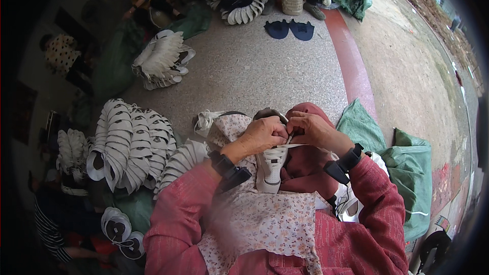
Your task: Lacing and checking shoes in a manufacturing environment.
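Note:
A white shoe upper [270, 170] with a perforated toe and white lacing rests on my lap, its toe pointing toward me. Beyond my fingers its dark grey collar [270, 113] shows. My left hand [264, 133] is closed on the upper near the top of the lacing; the fingertips are partly hidden. Close beside it, my right hand [310, 128] pinches a white shoelace [300, 146] at the collar edge. The lace runs out below the right hand toward the wrist. Exactly what lies between the fingertips is too small to make out.
Stacked white shoe uppers [135, 142] stand at my left, with another stack [163, 58] farther off. Green sacks [407, 173] lie at my right. Two dark blue pieces [289, 30] lie on the speckled floor [244, 71]. Other people sit at the far side and left.

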Available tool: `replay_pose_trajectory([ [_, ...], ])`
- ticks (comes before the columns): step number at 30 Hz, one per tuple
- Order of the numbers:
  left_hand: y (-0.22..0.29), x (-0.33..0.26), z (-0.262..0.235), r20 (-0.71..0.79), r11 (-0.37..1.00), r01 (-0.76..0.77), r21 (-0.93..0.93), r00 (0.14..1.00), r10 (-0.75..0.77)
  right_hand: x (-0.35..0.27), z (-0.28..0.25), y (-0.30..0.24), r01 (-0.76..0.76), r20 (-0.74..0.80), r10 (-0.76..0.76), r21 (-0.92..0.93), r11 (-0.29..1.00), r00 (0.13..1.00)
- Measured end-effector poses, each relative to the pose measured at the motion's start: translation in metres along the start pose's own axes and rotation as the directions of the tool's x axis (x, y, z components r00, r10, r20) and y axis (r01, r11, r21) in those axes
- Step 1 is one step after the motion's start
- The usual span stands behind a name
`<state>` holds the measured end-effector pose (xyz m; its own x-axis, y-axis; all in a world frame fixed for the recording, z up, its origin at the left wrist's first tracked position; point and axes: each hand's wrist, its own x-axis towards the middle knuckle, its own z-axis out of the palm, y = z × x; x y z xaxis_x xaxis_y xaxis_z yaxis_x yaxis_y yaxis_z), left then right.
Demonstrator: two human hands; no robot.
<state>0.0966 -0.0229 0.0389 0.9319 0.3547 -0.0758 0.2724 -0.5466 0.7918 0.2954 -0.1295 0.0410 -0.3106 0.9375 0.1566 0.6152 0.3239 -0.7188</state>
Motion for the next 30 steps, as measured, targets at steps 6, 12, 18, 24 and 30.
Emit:
replay_pose_trajectory([
  [6,-0.016,-0.007,-0.051,-0.368,0.995,-0.040,-0.091,0.930,0.004,-0.001,-0.009,-0.002,0.077,0.031,-0.077,0.002,0.997,0.997],
  [12,-0.020,-0.092,-0.268,-0.970,0.992,0.104,0.072,0.239,0.046,-0.002,-0.001,0.003,0.074,-0.023,-0.073,0.056,0.996,0.997],
  [18,0.004,-0.141,-0.136,-0.667,0.960,0.080,-0.269,0.703,-0.245,-0.001,0.001,-0.005,0.018,-0.128,0.003,0.161,0.987,0.992],
  [24,0.040,-0.139,-0.016,0.333,0.285,0.443,-0.850,0.871,-0.361,0.007,0.018,-0.031,0.006,-0.152,-0.047,-0.261,0.965,0.987],
  [30,-0.002,-0.138,-0.010,0.085,-0.265,-0.016,-0.964,0.928,-0.364,0.017,0.038,-0.042,-0.056,-0.158,0.009,-0.299,0.953,0.987],
])
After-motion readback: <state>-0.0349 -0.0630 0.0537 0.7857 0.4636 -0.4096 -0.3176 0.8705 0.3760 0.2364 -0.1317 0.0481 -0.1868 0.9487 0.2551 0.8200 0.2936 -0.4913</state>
